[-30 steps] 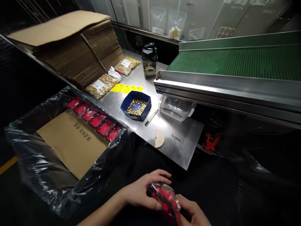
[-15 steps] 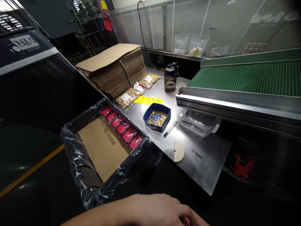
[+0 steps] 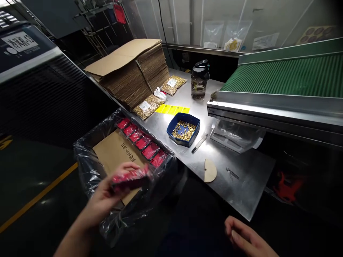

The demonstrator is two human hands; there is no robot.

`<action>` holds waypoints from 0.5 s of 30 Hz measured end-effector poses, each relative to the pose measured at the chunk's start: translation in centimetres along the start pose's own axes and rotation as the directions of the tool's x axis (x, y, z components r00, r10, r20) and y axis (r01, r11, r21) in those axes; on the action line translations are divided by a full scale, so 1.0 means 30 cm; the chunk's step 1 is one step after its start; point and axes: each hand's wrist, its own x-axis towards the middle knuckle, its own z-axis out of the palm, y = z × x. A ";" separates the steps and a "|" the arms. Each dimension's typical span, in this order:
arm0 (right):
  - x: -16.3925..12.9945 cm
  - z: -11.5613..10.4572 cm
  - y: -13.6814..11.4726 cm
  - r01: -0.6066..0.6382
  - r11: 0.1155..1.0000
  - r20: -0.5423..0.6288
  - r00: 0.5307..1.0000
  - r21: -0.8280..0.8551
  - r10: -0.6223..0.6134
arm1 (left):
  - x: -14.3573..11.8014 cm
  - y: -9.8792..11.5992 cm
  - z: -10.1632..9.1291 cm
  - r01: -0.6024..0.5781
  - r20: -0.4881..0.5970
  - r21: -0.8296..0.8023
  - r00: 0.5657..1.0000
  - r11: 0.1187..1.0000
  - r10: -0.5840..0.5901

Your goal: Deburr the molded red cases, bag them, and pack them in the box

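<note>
My left hand (image 3: 103,197) grips a red packet in clear wrap (image 3: 130,178) and holds it over the near edge of a carton lined with black plastic (image 3: 88,171). Inside the carton a row of several red packets (image 3: 142,141) stands along the far side, with a brown cardboard sheet (image 3: 115,153) lying beside them. My right hand (image 3: 248,239) hangs low at the bottom right, fingers loosely curled and holding nothing.
On the steel table (image 3: 241,192) sit a blue tray of small gold parts (image 3: 183,129), a pen (image 3: 199,144), a half-round card piece (image 3: 209,170), yellow labels (image 3: 173,109), bags of gold parts (image 3: 146,106), a bottle (image 3: 199,79) and stacked flat cardboard (image 3: 134,71). A green conveyor (image 3: 284,76) runs at right.
Both hands held the red packet together low in front a second ago. Now my left hand has carried it left over the carton, and my right hand has let go.
</note>
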 end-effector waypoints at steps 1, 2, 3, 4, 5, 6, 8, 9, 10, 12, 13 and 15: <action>0.008 0.002 0.003 0.013 1.000 -0.027 1.000 0.013 -0.013 | 0.019 -0.032 -0.071 0.070 -0.090 0.091 0.994 0.993 -0.062; 0.017 0.008 0.005 0.018 0.999 -0.034 0.999 0.029 -0.017 | 0.045 -0.071 -0.128 0.158 -0.109 0.178 0.984 0.971 -0.140; 0.028 0.017 0.008 0.018 0.999 -0.025 1.000 0.040 -0.017 | 0.076 -0.116 -0.169 0.253 -0.066 0.236 0.967 0.938 -0.244; 0.038 0.027 0.009 0.021 0.999 -0.008 1.000 0.043 -0.020 | 0.110 -0.164 -0.193 0.349 0.019 0.266 0.930 0.898 -0.367; 0.048 0.039 0.011 0.028 0.999 0.013 0.999 0.039 -0.029 | 0.143 -0.212 -0.203 0.435 0.131 0.290 0.865 0.853 -0.485; 0.055 0.050 0.012 0.038 0.999 0.031 0.999 0.033 -0.039 | 0.175 -0.258 -0.201 0.479 0.210 0.310 0.808 0.821 -0.550; 0.062 0.069 0.016 0.051 0.998 0.054 0.997 0.034 -0.053 | 0.228 -0.336 -0.174 0.496 0.276 0.331 0.763 0.803 -0.585; 0.061 0.076 0.021 0.054 0.998 0.053 0.997 0.041 -0.056 | 0.247 -0.366 -0.157 0.480 0.280 0.335 0.771 0.811 -0.572; 0.059 0.080 0.028 0.052 0.997 0.047 0.997 0.052 -0.055 | 0.261 -0.389 -0.140 0.459 0.273 0.338 0.788 0.822 -0.552; 0.052 0.082 0.048 0.047 0.997 0.029 0.998 0.066 -0.049 | 0.275 -0.421 -0.116 0.419 0.248 0.359 0.818 0.834 -0.519; 0.049 0.080 0.060 0.044 0.997 0.021 0.999 0.065 -0.046 | 0.275 -0.433 -0.109 0.403 0.219 0.381 0.835 0.832 -0.504; 0.046 0.073 0.084 0.029 0.997 0.015 0.999 0.068 -0.030 | 0.265 -0.453 -0.103 0.377 0.132 0.437 0.871 0.816 -0.473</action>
